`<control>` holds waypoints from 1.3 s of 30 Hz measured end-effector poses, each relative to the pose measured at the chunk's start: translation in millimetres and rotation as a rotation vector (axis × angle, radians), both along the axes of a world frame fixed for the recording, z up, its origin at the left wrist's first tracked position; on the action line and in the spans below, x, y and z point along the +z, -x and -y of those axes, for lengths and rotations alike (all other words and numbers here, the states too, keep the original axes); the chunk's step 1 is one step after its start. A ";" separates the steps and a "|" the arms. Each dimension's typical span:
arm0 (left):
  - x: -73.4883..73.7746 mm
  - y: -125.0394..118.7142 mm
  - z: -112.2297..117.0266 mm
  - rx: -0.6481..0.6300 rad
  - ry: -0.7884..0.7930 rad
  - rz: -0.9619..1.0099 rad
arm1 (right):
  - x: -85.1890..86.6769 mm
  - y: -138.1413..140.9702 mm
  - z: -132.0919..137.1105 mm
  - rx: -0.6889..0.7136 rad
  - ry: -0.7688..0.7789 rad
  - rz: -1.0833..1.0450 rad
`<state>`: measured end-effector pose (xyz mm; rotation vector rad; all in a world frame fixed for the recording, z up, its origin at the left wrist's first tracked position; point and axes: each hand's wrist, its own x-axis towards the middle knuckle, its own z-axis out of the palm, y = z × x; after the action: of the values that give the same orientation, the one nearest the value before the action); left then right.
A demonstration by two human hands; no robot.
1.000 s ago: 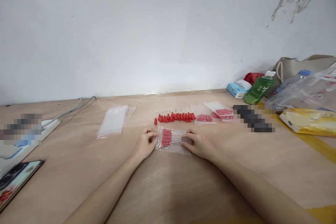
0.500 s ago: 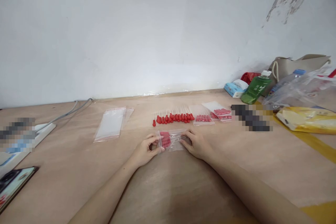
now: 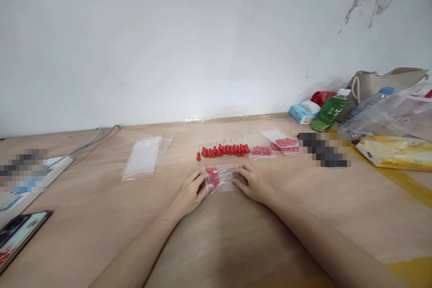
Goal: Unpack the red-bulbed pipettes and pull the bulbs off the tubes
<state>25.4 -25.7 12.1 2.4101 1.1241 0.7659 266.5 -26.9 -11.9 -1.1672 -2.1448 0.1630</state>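
Observation:
Between my hands, close to the table, a clear zip bag [image 3: 227, 180] lies sideways with several red-tipped pieces [image 3: 212, 175] at its left end. My left hand [image 3: 191, 191] pinches the zip end of this bag, thumb and fingers pressed together. At the opposite end my right hand [image 3: 254, 183] grips the bag between thumb and fingers. Just beyond stands a row of loose red-headed sticks [image 3: 224, 150] with thin pale stems. To their right are filled zip bags [image 3: 262, 150] holding similar red pieces. A stack of flat zip bags [image 3: 142, 157] lies to the left.
At the far right are a green bottle [image 3: 330, 110], a blue tissue pack [image 3: 303, 113], a yellow packet [image 3: 394, 152] and a beige bag [image 3: 374, 83]. A phone [image 3: 22, 236] rests at the left edge. A grey cable [image 3: 91, 143] runs toward the wall.
My left fingers have closed more tightly at the bag's zip end, and the red pieces in it look more bunched. My right hand has stayed almost in place.

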 end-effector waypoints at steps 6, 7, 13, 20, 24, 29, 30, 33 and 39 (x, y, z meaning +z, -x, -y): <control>3.2 -1.3 0.9 -0.012 0.037 -0.068 | -0.4 -1.6 -1.1 0.044 0.038 -0.035; 2.5 -2.1 1.2 0.003 0.023 -0.070 | -0.9 -1.9 -1.3 0.048 0.045 -0.046; 0.3 -1.9 3.4 0.006 -0.007 -0.085 | -2.7 -2.5 -1.3 0.059 0.068 -0.108; -3.7 -4.6 4.4 -0.029 -0.008 -0.107 | -3.3 -1.8 -1.8 0.047 0.071 -0.091; -10.0 -6.8 5.0 0.001 -0.065 -0.076 | -2.0 -1.1 -1.6 0.050 0.063 -0.092; -0.4 -2.0 6.1 -0.078 -0.022 -0.028 | -0.4 -1.1 -0.6 0.045 0.070 -0.091; 1.9 -1.1 6.3 -0.097 -0.007 -0.027 | -0.5 -1.3 -0.7 0.047 0.065 -0.095; 3.7 -0.8 6.7 -0.099 0.002 -0.030 | -1.6 -1.7 -1.2 0.054 0.058 -0.102; -7.4 -4.2 6.6 -0.034 -0.100 -0.001 | -1.1 -1.3 -1.1 0.043 0.063 -0.086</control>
<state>29.6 -32.3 4.8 2.5053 1.0667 0.8280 267.9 -25.8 -13.1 -1.1289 -2.1034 0.2967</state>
